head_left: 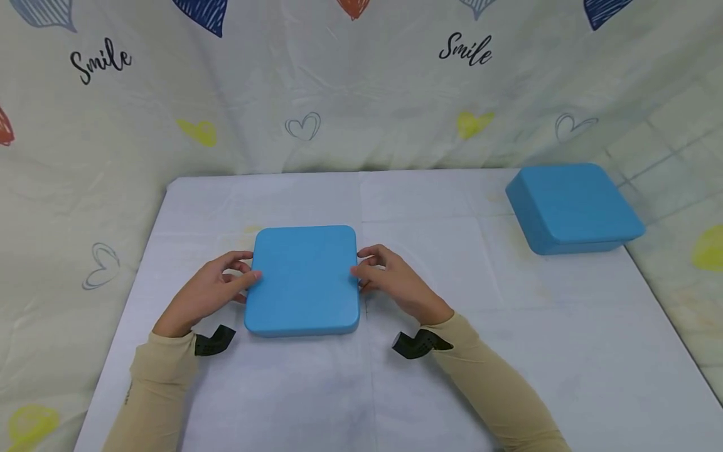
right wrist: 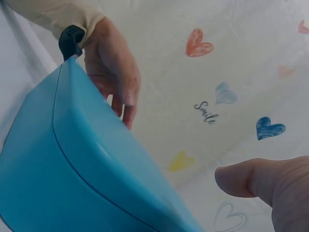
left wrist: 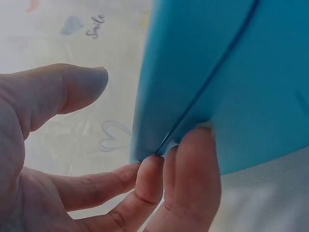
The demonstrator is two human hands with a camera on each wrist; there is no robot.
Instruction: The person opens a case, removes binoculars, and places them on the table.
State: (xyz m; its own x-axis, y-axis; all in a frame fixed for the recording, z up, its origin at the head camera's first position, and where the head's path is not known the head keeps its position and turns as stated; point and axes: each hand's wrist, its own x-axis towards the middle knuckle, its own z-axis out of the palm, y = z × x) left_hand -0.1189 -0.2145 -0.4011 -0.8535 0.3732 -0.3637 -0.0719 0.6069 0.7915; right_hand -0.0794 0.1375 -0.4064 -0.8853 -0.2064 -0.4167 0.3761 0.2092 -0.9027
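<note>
Blue case (head_left: 302, 279): lies on the counter (head_left: 452, 207) between my hands; nearly square, no clear long axis.
Left grip (head_left: 206, 292): loosely spread, fingertips touching the case's side, thumb apart.
Right grip (head_left: 398, 279): relaxed at the opposite side, thumb clear; finger contact I can't tell.
Nearer: neither, plainly.
Open room: wider rightward, toward the second blue case (head_left: 582, 204).

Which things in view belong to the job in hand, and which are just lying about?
In the job:
near blue box
left hand, at its left side
right hand, at its right side

Just lying about:
second blue box, untouched, far right of the white table
</note>
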